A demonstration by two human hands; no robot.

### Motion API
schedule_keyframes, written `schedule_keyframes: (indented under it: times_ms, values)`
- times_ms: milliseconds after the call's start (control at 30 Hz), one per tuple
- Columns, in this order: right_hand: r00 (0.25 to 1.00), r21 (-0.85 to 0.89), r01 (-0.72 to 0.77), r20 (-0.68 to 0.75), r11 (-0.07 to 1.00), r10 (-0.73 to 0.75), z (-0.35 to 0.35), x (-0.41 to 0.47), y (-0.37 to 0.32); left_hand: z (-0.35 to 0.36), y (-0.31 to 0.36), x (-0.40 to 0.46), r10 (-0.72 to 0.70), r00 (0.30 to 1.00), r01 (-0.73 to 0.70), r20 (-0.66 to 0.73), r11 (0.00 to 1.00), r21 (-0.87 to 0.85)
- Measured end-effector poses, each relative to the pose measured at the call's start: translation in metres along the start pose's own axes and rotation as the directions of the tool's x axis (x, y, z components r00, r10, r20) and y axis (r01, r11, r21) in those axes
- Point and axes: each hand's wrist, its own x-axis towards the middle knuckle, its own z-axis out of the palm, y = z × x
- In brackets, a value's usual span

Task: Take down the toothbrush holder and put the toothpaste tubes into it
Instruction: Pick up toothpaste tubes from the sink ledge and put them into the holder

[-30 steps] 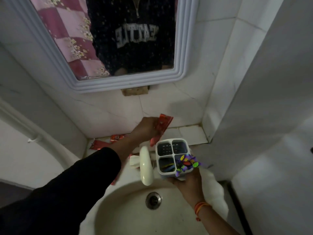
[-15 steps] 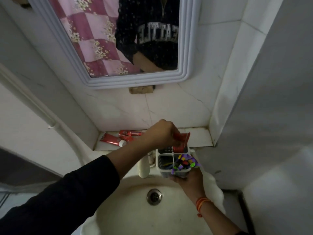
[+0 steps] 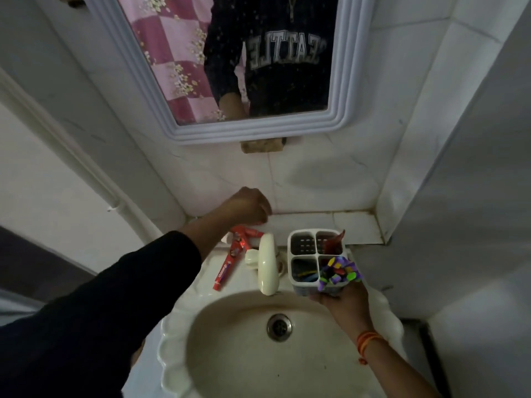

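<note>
My right hand holds the white four-compartment toothbrush holder from below, over the right side of the sink. A red toothpaste tube stands in its back right compartment. Colourful brush heads fill the front right one. My left hand hovers over the tiled ledge with its fingers curled downward and nothing in them, just above two red toothpaste tubes. Another red toothpaste tube lies on the sink rim left of the tap.
A cream tap stands between the tubes and the holder. The white sink with its drain is below. The tiled ledge runs to the right corner wall. A white-framed mirror hangs above.
My left hand has let go of the red tube, which now stands in the holder, and has moved left and back to the ledge above the other tubes. The holder stays in my right hand.
</note>
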Motion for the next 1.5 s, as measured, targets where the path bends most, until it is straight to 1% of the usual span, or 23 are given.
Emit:
schedule_keyframes:
  times_ms: [33,100,167,233,333,433,500,600,667,733,800,900,967,1033,1100,1200,1300,1367,1400,1467,1500]
  values:
    - [1.0,-0.006,-0.001,-0.008,1.0,0.001,0.0,-0.001,-0.001,0.008,-0.013,0.008,-0.025,0.999,0.023,0.043,0.998,0.055]
    - [1.0,-0.025,-0.002,-0.017,1.0,0.002,0.0,-0.002,-0.005,0.026,-0.035,0.021,-0.041,0.996,0.028,0.085,0.989,0.148]
    - [1.0,-0.028,-0.009,-0.018,1.0,0.008,0.0,-0.003,-0.008,0.041,-0.045,0.026,-0.02,0.994,-0.01,0.111,0.965,0.262]
    - [0.999,-0.028,-0.034,-0.027,0.999,0.033,0.0,-0.004,-0.008,0.054,-0.05,0.029,0.039,0.993,-0.077,0.108,0.922,0.38]
    - [0.997,-0.002,-0.072,-0.038,0.997,0.071,0.003,-0.004,-0.006,0.065,-0.059,0.04,0.105,0.993,-0.122,0.062,0.894,0.431]
    - [0.996,0.0,-0.078,-0.053,0.997,0.078,0.007,-0.004,-0.006,0.063,-0.062,0.047,0.248,0.966,-0.257,0.079,0.862,0.436]
    - [0.993,0.015,-0.097,-0.068,0.995,0.098,0.008,-0.004,-0.005,0.057,-0.057,0.045,0.387,0.919,-0.384,0.069,0.846,0.369]
    - [0.99,0.026,-0.109,-0.084,0.994,0.11,0.009,-0.005,-0.004,0.05,-0.035,0.041,0.597,0.802,-0.567,-0.013,0.768,0.298]
    - [0.989,0.031,-0.114,-0.09,0.993,0.117,0.009,-0.007,-0.008,0.042,-0.012,0.034,0.692,0.718,-0.649,-0.075,0.705,0.286]
    - [0.989,0.05,-0.114,-0.091,0.992,0.118,0.01,-0.008,-0.016,0.027,0.013,0.028,0.743,0.667,-0.699,-0.051,0.648,0.303]
    - [0.987,0.07,-0.127,-0.089,0.989,0.133,0.01,-0.008,-0.02,0.009,0.039,0.022,0.726,0.686,-0.701,0.043,0.644,0.308]
    - [0.991,0.087,-0.108,-0.066,0.99,0.114,0.009,-0.009,-0.02,-0.015,0.076,0.012,0.629,0.758,-0.647,0.173,0.691,0.324]
    - [0.991,0.088,-0.113,-0.067,0.99,0.119,0.007,-0.011,-0.026,-0.019,0.098,0.004,0.541,0.807,-0.588,0.238,0.699,0.407]
    - [0.99,0.067,-0.105,-0.083,0.992,0.11,0.006,-0.013,-0.027,-0.015,0.117,-0.003,0.48,0.831,-0.555,0.282,0.667,0.497]
    - [0.994,0.031,-0.08,-0.073,0.996,0.082,0.005,-0.013,-0.028,-0.01,0.129,-0.01,0.475,0.842,-0.532,0.255,0.656,0.536]
    - [0.995,0.025,-0.077,-0.068,0.997,0.078,0.004,-0.013,-0.026,-0.001,0.135,-0.013,0.49,0.856,-0.498,0.164,0.701,0.511]
    - [0.995,0.025,-0.075,-0.071,0.997,0.076,0.004,-0.011,-0.021,0.011,0.131,-0.014,0.477,0.866,-0.494,0.154,0.763,0.417]
    - [0.994,0.058,-0.079,-0.064,0.995,0.083,0.003,-0.009,-0.016,0.011,0.124,-0.013,0.457,0.869,-0.495,0.191,0.82,0.287]
    - [0.995,0.069,-0.074,-0.063,0.995,0.078,0.003,-0.008,-0.014,0.008,0.119,-0.012,0.437,0.873,-0.476,0.217,0.861,0.181]
    - [0.995,0.064,-0.062,-0.07,0.996,0.066,0.003,-0.008,-0.015,-0.002,0.106,-0.011,0.38,0.886,-0.373,0.264,0.924,-0.078]
    - [0.995,0.061,-0.061,-0.072,0.996,0.066,0.002,-0.009,-0.018,-0.008,0.098,-0.01,0.364,0.901,-0.331,0.238,0.929,-0.165]
